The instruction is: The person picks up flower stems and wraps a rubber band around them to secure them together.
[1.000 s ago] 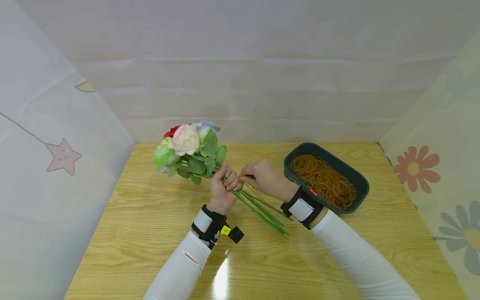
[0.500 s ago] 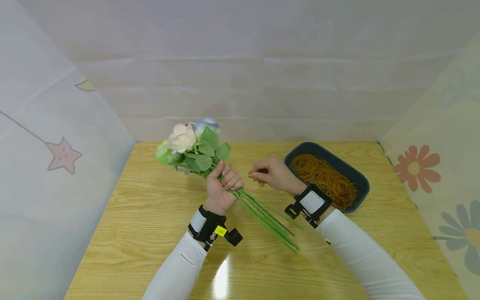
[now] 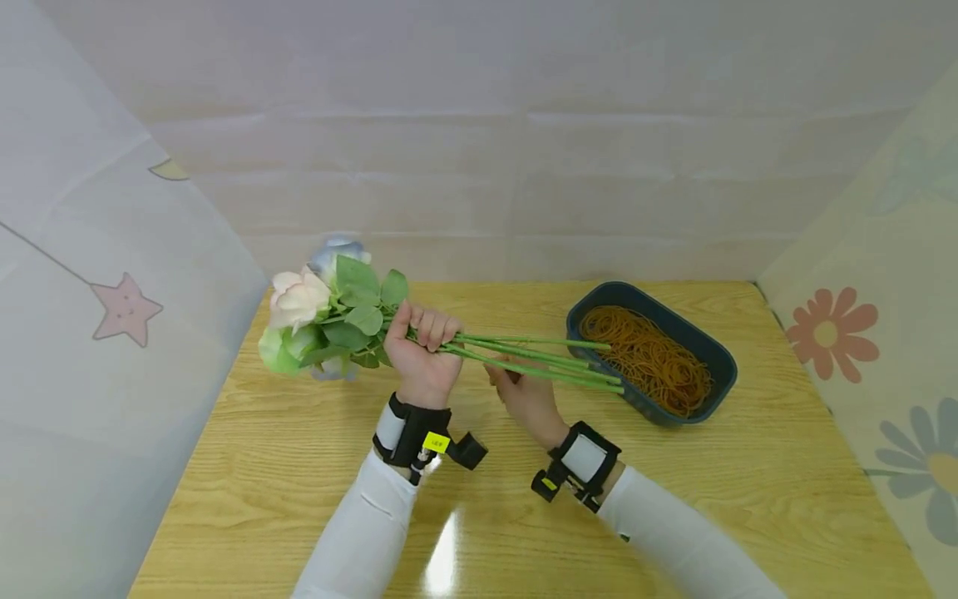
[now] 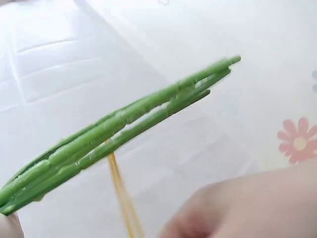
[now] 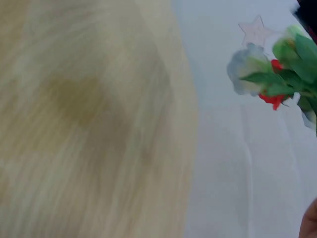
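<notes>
My left hand (image 3: 425,353) grips a bunch of artificial flowers (image 3: 299,299) around the green stems (image 3: 539,359), just below the leaves. Pink, green and blue blooms point left; the stem ends reach right, over the tub's near-left edge. In the left wrist view a stretched rubber band (image 4: 121,193) runs down from the stems towards my right hand (image 3: 530,408), which is below the stems with fingertips bent together and appears to pinch the band. Its fingertips are partly hidden. Red petals (image 5: 271,99) show among the blooms in the right wrist view.
A dark blue tub (image 3: 692,329) with a heap of rubber bands (image 3: 647,358) stands on the wooden table (image 3: 299,499) at right. Light cloth walls (image 3: 509,166) enclose the table at the back and sides.
The bunch has swung from a downward slant to nearly level and shifted left. My right hand first drew away from the stems rightward, then moved down and under them.
</notes>
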`<action>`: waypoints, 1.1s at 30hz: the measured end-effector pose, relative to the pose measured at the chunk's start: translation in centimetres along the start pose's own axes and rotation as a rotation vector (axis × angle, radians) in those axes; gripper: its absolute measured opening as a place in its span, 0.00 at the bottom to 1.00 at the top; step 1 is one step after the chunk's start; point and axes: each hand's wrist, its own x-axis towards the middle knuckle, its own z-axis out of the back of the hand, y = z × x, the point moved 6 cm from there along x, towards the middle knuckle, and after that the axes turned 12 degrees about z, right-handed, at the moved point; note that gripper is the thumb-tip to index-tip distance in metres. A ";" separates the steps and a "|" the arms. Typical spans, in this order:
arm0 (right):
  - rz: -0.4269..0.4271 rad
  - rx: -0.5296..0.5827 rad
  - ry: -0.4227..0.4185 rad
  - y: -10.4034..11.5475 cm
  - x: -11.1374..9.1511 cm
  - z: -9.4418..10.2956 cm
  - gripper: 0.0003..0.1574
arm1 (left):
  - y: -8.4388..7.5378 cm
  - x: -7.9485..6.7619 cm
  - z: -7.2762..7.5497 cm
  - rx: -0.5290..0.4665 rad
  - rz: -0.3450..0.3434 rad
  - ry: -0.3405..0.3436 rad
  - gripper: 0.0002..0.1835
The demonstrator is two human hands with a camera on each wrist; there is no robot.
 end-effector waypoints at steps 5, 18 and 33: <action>0.021 -0.442 -0.176 -0.2 -1.5 -0.4 0.16 | -1.4 0.8 -0.7 0.163 -0.123 -0.002 0.22; 0.252 -0.632 -0.122 1.6 -0.2 1.5 0.07 | -4.6 3.1 0.4 0.536 -0.271 -0.136 0.26; 0.430 -0.796 0.173 3.1 5.0 6.7 0.03 | -3.8 3.5 3.0 0.876 -0.021 -0.257 0.23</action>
